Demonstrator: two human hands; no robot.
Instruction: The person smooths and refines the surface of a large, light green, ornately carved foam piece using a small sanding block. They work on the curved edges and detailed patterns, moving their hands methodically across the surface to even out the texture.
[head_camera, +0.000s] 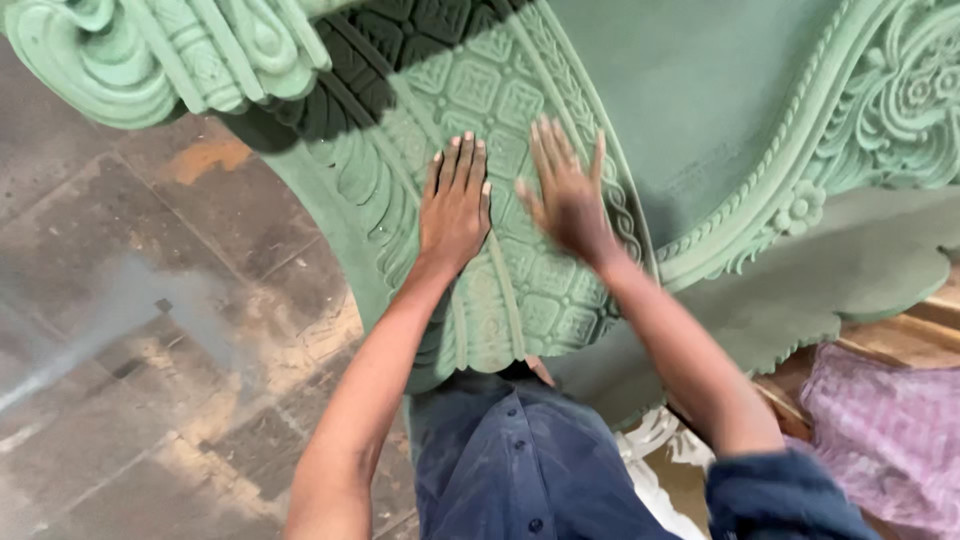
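hands, left hand (455, 205) and right hand (568, 195), press flat on carved green panel (500, 100).

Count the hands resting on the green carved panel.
2. The left hand lies flat on the green carved panel; the right hand, blurred, presses beside it to the right. No other hands are visible.

The carved panel (500, 110) stood in front of the person, filling the top and right of the view, with a scroll ornament (130, 50) at its upper left. Both hands lay flat on its patterned band, the left hand (455, 205) just beside the right hand (568, 195), fingers pointing up. The stone floor (150, 330) lay to the left below the panel, and a cloth (890, 430) sat at lower right.
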